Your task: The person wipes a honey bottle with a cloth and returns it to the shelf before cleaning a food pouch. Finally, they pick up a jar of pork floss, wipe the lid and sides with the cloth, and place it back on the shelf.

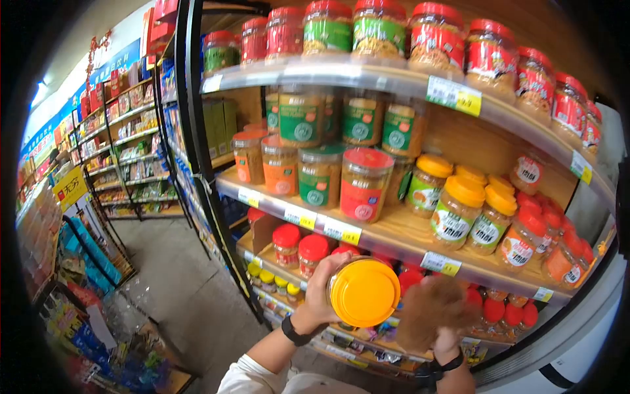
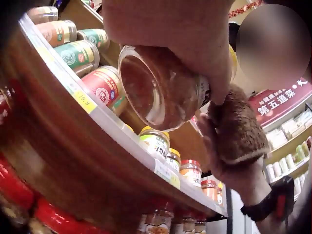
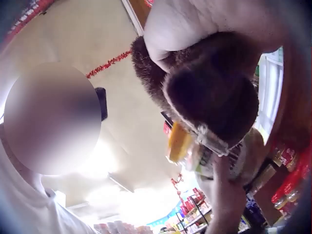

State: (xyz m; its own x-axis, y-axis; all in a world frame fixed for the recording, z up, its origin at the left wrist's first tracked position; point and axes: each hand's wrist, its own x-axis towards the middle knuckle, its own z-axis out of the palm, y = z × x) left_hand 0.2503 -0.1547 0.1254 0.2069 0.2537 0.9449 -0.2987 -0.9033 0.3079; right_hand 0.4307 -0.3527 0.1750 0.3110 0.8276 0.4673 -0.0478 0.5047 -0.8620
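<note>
My left hand (image 1: pixel 318 299) grips a clear jar with a yellow screw lid (image 1: pixel 365 292), held in front of the shelves with the lid toward the head camera. In the left wrist view the jar's clear base (image 2: pixel 146 92) faces the lens, and a brownish content shows through the wall. A brown fluffy cloth (image 1: pixel 430 315) is bunched in my right hand (image 1: pixel 448 345), just right of the jar. The left wrist view shows the cloth's folded edge (image 2: pixel 241 131) close by the jar, with the right thumb and fingers round it. The cloth is blurred in the head view.
Yellow-lidded jars (image 1: pixel 454 213) stand on the middle shelf (image 1: pixel 407 233), beside green- and orange-labelled tubs (image 1: pixel 280 164). Red-lidded jars (image 1: pixel 436 39) line the shelf above, and more (image 1: pixel 315 253) stand below. Price tags run along the shelf edges. An aisle floor (image 1: pixel 164 256) lies to the left.
</note>
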